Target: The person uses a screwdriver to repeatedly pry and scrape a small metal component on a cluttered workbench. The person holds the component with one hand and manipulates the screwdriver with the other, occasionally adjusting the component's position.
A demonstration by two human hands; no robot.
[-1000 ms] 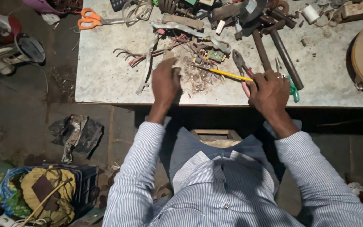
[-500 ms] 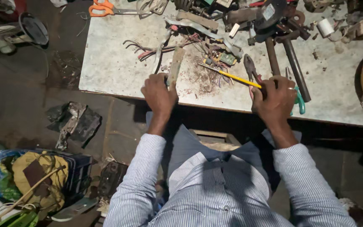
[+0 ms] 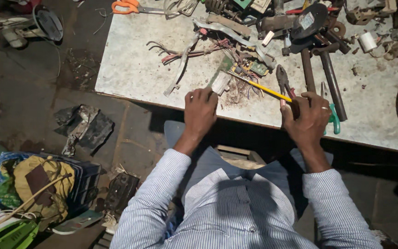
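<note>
My left hand (image 3: 201, 110) is closed around the near end of a flat wooden-looking strip (image 3: 220, 81) that lies on the white worktable (image 3: 134, 69) and points away from me. My right hand (image 3: 307, 117) grips a thin yellow-shafted tool (image 3: 259, 86) whose tip reaches a small green circuit board (image 3: 249, 68) amid loose wires. A ring sits on one finger of that hand. Pliers (image 3: 283, 82) lie just beside the yellow shaft, close to my right fingers.
Orange-handled scissors (image 3: 126, 6) lie at the table's far edge. Red and grey wires (image 3: 180, 53), a hammer (image 3: 330, 78), a dark disc (image 3: 308, 20), a tape roll (image 3: 368, 41) and metal scraps crowd the back. On the floor left: a blue crate of rags (image 3: 47, 180).
The view has shifted, so the table sits lower and further right in frame. Both hands keep their hold; my left hand has slid slightly toward me along the strip.
</note>
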